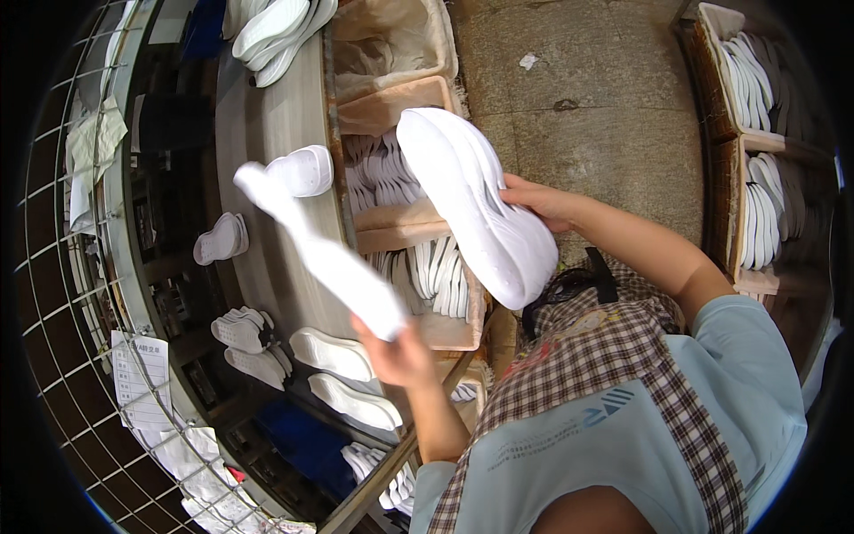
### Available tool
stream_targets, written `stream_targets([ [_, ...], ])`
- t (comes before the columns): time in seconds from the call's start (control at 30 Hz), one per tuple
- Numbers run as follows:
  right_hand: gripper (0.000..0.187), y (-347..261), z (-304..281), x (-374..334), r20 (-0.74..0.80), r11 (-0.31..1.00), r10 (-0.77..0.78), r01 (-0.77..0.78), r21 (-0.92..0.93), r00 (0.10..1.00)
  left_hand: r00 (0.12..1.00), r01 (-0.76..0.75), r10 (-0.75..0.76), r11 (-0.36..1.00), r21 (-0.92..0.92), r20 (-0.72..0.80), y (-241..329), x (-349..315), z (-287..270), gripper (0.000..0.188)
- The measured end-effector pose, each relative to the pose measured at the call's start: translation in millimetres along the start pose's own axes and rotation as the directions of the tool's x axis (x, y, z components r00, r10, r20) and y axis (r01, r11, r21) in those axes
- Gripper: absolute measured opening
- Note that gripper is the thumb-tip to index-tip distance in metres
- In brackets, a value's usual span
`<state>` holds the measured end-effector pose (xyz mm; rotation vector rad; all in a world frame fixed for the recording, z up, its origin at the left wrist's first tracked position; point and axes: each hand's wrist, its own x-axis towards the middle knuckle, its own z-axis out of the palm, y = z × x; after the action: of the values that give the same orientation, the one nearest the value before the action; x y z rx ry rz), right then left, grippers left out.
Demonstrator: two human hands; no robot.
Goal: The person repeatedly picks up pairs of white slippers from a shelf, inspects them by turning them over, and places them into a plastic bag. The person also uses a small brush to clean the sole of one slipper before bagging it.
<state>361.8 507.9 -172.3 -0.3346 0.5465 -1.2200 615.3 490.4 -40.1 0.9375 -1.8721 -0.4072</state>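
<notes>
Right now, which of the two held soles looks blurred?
The blurred sole is the one in the left hand: its outline smears, while the other held sole, in the right hand, shows clearer edges and side grooves.

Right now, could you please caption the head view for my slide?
Left hand holds a blurred white sole, right hand another sole, near bins of soles.

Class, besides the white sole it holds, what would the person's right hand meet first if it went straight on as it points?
Beyond its held white sole, the right hand would probably meet the cloth-lined basket of soles; depth is unclear, so it might pass above.
</notes>
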Motion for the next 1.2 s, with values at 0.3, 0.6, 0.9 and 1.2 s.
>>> stream_targets([
  [0.3, 0.075, -13, -34, -20, -0.051, 0.999, 0.011, -0.013, -0.041, 0.999, 0.857, 0.099, 0.050, 0.961, -0.259, 0.513, 52, -15, 73, 0.054],
  [0.6, 0.082, -13, -75, -36, -0.156, 0.889, -0.068, -0.011, -0.457, 0.985, 0.080, 0.900, -0.492, -0.339, -0.275, 0.867, -60, -33, 204, 0.068],
  [0.9, 0.111, 34, -105, 17, -0.250, 0.838, -0.324, 0.154, -0.523, 0.912, 0.293, 0.951, -0.544, 0.082, -0.298, 0.786, -144, -49, 241, 0.095],
  [1.2, 0.106, 72, -138, 163, -0.249, 0.737, -0.416, 0.164, -0.655, 0.875, 0.566, 0.824, -0.736, 0.521, -0.224, 0.371, -331, 17, 233, 0.090],
])
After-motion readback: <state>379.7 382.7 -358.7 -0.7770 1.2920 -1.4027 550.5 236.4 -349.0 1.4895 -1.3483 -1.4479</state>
